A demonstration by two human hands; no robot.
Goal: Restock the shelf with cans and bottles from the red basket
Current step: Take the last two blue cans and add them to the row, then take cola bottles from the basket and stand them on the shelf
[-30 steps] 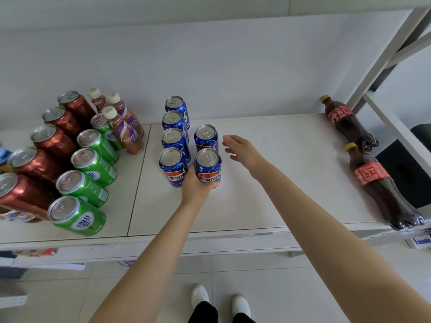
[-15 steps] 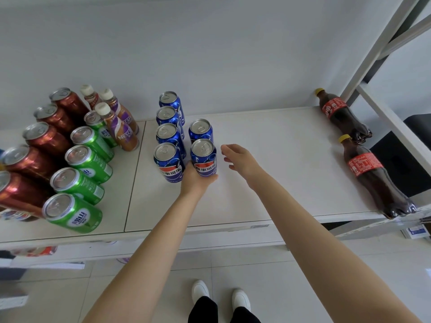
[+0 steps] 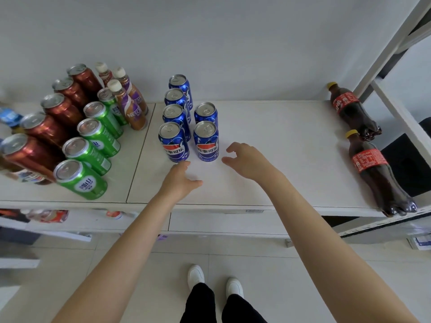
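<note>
**Blue cans on shelf, both hands empty**

Six blue cans point(image 3: 177, 114) stand upright on the white shelf point(image 3: 279, 141), at the left part of its right board. They form 2 rows running front to back: 4 in the left row, 2 in the right. Front-left can point(image 3: 172, 143) and front-right can point(image 3: 206, 142) stand side by side w/ a narrow gap, labels toward the camera. The back can of the long row is near the wall point(image 3: 233, 54).

Left hand point(image 3: 178, 179): low over the shelf, just in front of the front pair. Fingers straight and pointing at the cans, thumb out to the right, holds nothing. Fingertips are close to the base of the front-left can; contact cannot be told.

Right hand point(image 3: 247, 159): just right of the front-right can, apart from it. Fingers loosely curled w/ a wide gap to the thumb, nothing in it.

Left board: a row of green cans point(image 3: 99, 136) and, further left, a row of red cans point(image 3: 50, 129), all upright. 3 coffee bottles point(image 3: 131, 113) w/ white caps stand at the back, beside the seam btwn the boards.

Right edge: 2 cola bottles point(image 3: 370, 164) lie on their sides, yellow caps toward the wall, one behind the other, well apart from the blue cans.

Below: lower shelf level w/ blurred items, tiled floor point(image 3: 70, 264), white shoes point(image 3: 196, 275)
</note>
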